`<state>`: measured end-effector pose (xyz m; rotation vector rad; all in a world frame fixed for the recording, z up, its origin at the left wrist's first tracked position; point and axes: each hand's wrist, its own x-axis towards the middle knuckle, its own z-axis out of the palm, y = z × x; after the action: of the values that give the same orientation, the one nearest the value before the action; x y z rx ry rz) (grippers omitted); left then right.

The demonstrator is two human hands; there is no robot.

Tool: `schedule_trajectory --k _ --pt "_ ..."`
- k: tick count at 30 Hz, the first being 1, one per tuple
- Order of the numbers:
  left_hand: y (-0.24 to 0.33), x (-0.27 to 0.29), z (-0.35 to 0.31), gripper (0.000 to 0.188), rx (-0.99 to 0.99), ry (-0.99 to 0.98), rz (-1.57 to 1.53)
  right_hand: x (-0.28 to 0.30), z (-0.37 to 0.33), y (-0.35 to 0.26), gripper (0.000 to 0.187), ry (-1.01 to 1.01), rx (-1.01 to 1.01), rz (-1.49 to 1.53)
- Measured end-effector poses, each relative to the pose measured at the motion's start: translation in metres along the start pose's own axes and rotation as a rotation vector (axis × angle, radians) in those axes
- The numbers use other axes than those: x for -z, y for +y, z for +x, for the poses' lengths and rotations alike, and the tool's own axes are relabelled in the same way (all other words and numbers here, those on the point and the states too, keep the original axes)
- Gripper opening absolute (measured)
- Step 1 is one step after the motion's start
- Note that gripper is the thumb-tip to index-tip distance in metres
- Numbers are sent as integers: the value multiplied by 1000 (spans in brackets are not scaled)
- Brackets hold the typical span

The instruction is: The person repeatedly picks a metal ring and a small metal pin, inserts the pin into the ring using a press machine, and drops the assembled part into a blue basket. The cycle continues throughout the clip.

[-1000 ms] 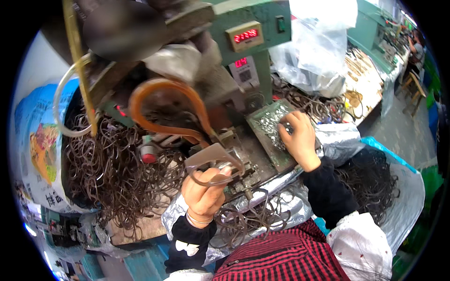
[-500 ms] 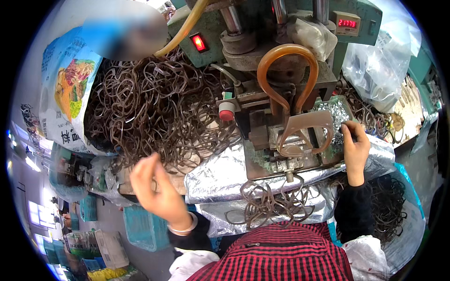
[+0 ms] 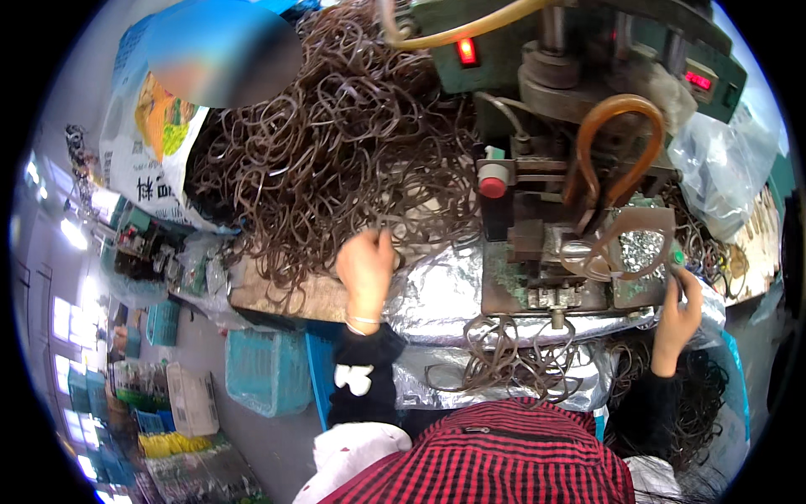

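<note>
My left hand [image 3: 367, 270] is at the near edge of a large heap of thin brown curved strips [image 3: 336, 143]. Its fingers are curled together, and what they hold, if anything, is hidden. My right hand [image 3: 678, 317] is beside the right end of a press bed, its thumb and forefinger bent but apart. A small green button [image 3: 677, 257] sits just beyond those fingertips. Above the bed of the green press [image 3: 554, 76] stands a translucent brown plate [image 3: 656, 225] with a rounded opening, below a loop of amber tube [image 3: 625, 107]. Silvery scraps [image 3: 640, 249] lie behind the plate.
A red button [image 3: 493, 182] is on the press's left side. Silver foil [image 3: 432, 290] covers the table edge, with more brown strips [image 3: 516, 357] on it. A printed sack [image 3: 151, 126] is at the left, a blue-green crate [image 3: 267, 370] below, a bag of strips [image 3: 701, 395] lower right.
My left hand has gone from above the table edge onto the heap, its spread fingers now curled. My right hand has drawn back, uncovering the green button. The whole view has shifted left.
</note>
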<state>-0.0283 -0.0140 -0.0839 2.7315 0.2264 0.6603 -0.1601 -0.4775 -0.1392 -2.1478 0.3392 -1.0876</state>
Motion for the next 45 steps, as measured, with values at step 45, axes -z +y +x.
schedule_trajectory --k 45 --pt "167 13 -50 52 -1160 303 -743 -46 35 -42 19 -129 160 -369"
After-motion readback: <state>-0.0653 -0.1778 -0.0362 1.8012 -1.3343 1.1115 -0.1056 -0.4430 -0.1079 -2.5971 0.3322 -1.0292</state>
